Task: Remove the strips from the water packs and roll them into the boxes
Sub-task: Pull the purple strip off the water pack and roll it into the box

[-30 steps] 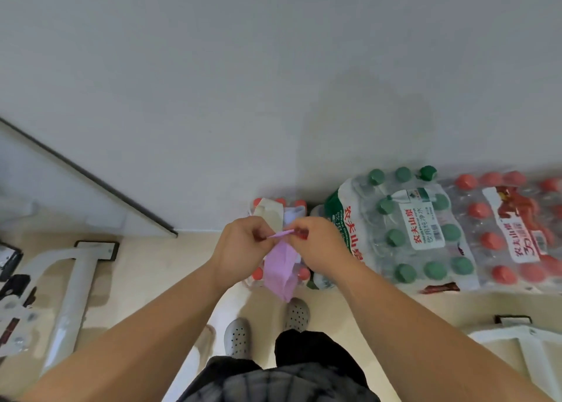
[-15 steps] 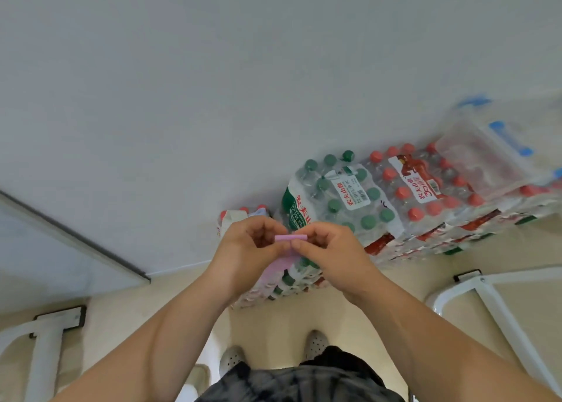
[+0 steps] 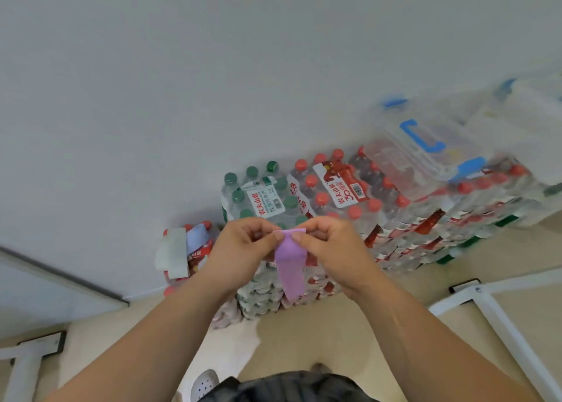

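Note:
A purple strip [image 3: 290, 265] hangs down between my hands in front of the stacked water packs. My left hand [image 3: 243, 249] and my right hand [image 3: 331, 246] both pinch its top edge with thumb and fingers. Behind them stand a green-capped pack [image 3: 258, 195] and a red-capped pack [image 3: 340, 185]. A lower red-capped pack [image 3: 197, 258] at the left carries a white strip [image 3: 173, 251] and a pale blue strip [image 3: 196, 239]. A clear box with blue latches [image 3: 425, 146] rests on the packs at the right.
A white wall [image 3: 213, 82] rises behind the packs. White metal frame legs stand on the beige floor at the right [image 3: 492, 307] and at the lower left [image 3: 24, 365]. My shoe [image 3: 203, 382] shows at the bottom.
The view has swung to the right, bringing the clear box and more packs into sight. The purple strip now hangs longer below my fingers, and my hands still pinch its top.

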A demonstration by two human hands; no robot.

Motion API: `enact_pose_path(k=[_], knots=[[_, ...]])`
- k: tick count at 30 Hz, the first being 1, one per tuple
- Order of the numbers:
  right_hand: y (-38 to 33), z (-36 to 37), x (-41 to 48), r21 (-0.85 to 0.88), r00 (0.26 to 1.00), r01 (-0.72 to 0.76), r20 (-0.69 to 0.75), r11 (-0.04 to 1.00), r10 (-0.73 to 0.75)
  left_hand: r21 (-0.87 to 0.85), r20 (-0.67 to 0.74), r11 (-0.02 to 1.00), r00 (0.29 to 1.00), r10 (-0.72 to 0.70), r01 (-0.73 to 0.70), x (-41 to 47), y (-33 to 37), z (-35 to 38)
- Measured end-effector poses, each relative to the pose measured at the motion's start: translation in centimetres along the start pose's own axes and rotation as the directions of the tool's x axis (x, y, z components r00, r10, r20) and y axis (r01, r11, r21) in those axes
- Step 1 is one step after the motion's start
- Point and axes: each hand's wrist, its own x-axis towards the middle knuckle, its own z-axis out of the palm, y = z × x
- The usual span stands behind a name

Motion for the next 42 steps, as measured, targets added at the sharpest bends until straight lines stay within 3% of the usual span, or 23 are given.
enact_pose_path(k=[5,9,15,21,29,35,42], knots=[[0.9,-7.4,-0.2,-0.055,0.998,0.031,-0.053,0.998,-0.034,0.110,0.011,0.994,1.000,0.000,-0.001,1.6,1.4,6.4],[1.4,-11.9,0.6,-0.152,0.997,0.010,-0.079,0.988,-0.023,0.283,0.116,0.956,0.992,0.047,-0.078,3.8,2.7,9.9],[0.6,-16.0,3.7,-0.096,0.990,-0.035,-0.139,0.995,0.022,0.292,0.116,0.954,0.993,0.036,-0.068,8.5,3.9,12.9],[0.6,-16.6,10.6,-0.095,0.970,-0.166,-0.193,0.982,0.145,0.276,0.020,0.961,0.999,-0.030,0.023,15.8,3.2,12.8],[1.6,-15.2,18.9,0.171,0.882,-0.348,-0.274,0.922,0.383,0.179,0.028,0.959,0.973,-0.227,0.219,25.2,1.8,12.0],[2.9,-14.6,23.8,0.229,0.870,-0.348,-0.283,0.909,0.404,0.095,0.045,0.928,0.930,-0.366,0.360,29.9,1.0,11.8],[3.5,-14.9,26.9,0.222,0.897,-0.328,-0.230,0.918,0.377,0.020,-0.004,0.933,0.934,-0.358,0.358,32.4,0.7,11.7]])
